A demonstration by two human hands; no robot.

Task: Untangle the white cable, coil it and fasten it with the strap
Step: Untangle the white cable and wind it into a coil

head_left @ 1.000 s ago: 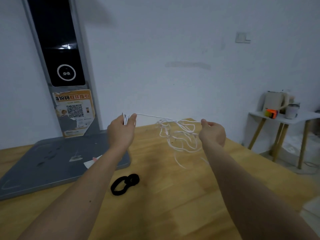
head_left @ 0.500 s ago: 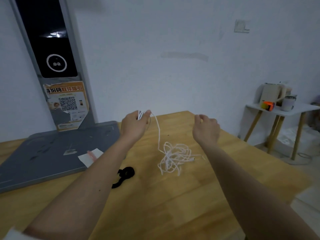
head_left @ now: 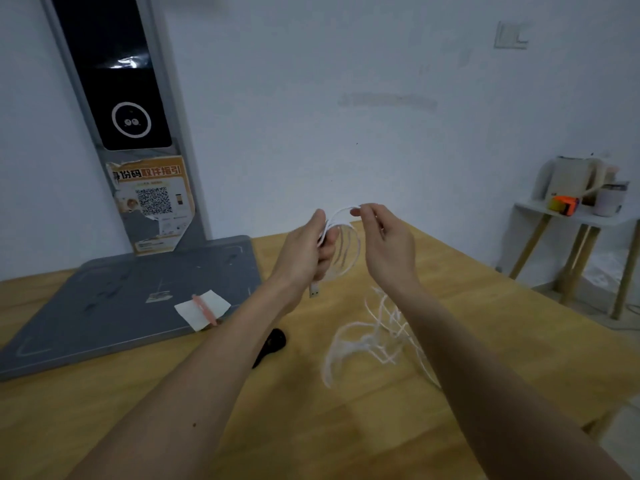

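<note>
Now, line by line:
Left hand (head_left: 304,252): raised above the tabletop (head_left: 346,427), fingers curled round a bunch of loops of the cable (head_left: 349,244); thumb on top.
Right hand (head_left: 389,247): raised just beside the left, thumb and forefinger pinching the top of one loop; the other fingers loosely bent.
Cable, coiled part: a few loops standing upright between the two hands, long axis roughly vertical, arching from the left hand over to the right fingertips.
Plug (head_left: 314,291): hangs below the left hand, pointing straight down at the tabletop.
Cable, loose part: trails down under the right forearm to a blurred tangle (head_left: 374,341) lying on the tabletop toward its right edge; how the strands cross cannot be made out.
Strap (head_left: 273,342): black, flat on the tabletop, partly hidden behind the left forearm, near the tangle but apart from it.
Grey base (head_left: 121,306): lies at the tabletop's far left corner, a white paper slip (head_left: 204,308) on its near right corner.
Side table (head_left: 571,220): stands off to the right by the wall.
</note>
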